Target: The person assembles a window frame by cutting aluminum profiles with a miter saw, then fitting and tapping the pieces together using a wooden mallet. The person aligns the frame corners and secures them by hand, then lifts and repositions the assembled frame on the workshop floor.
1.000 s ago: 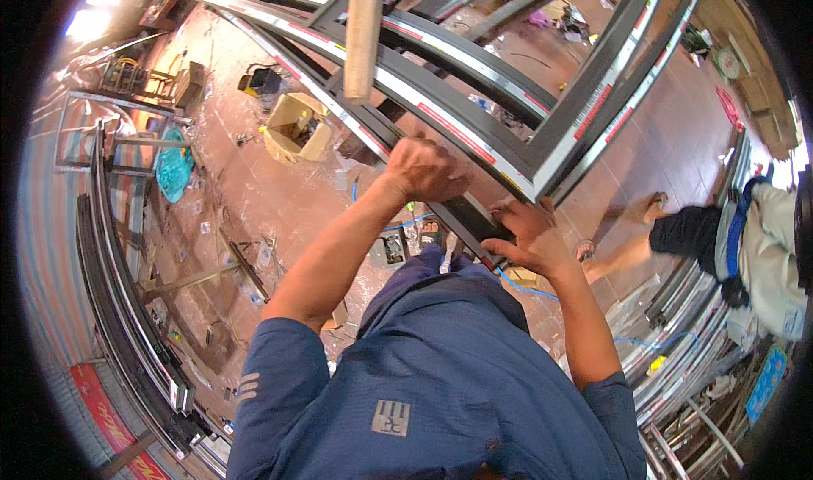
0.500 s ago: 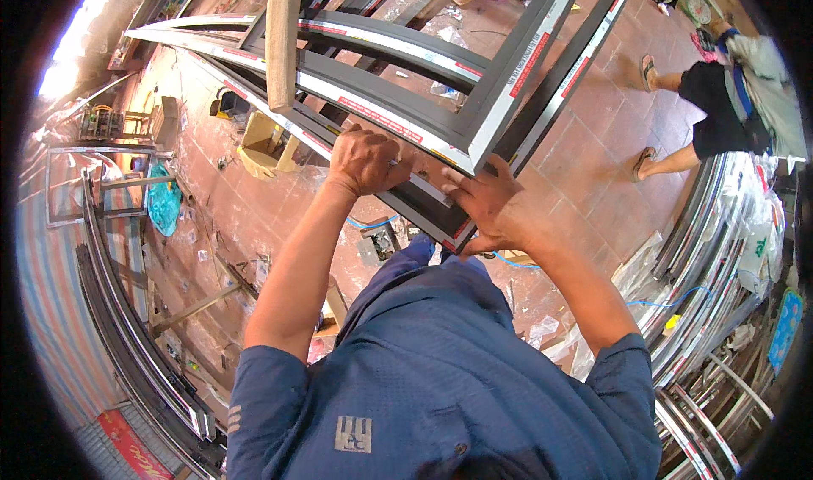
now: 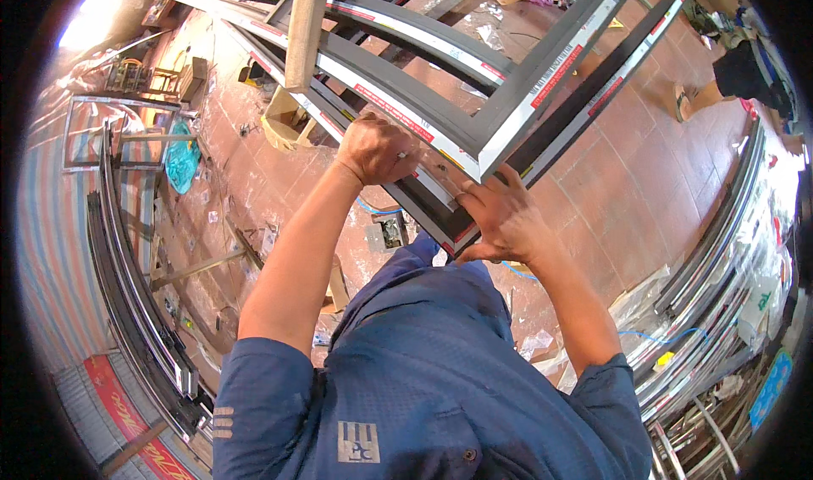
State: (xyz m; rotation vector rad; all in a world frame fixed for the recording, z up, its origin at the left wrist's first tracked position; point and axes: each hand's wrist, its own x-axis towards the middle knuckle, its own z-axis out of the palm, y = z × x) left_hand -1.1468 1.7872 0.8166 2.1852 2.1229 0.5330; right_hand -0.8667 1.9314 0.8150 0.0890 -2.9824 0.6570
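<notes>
A dark metal frame with white and red protective strips points one corner at my body. Above it lies a second dark frame, its mitred corner jutting over the lower one. My left hand is closed in a fist against the lower frame's left side, with a small shiny bit at its fingers; what it holds is hidden. Around the right side of the lower frame's corner my right hand is gripped, thumb near the tip and fingers under the upper frame's corner.
A wooden bar crosses the frames. Dark profiles lie at left, and plastic-wrapped profiles at right. A teal bag, a cardboard box and scraps lie on the tiled floor. Another person's leg shows far right.
The view has swung slightly, so the frames sit further right in it. The other person has shifted toward the right edge. Both my hands stay at the lower frame's corner.
</notes>
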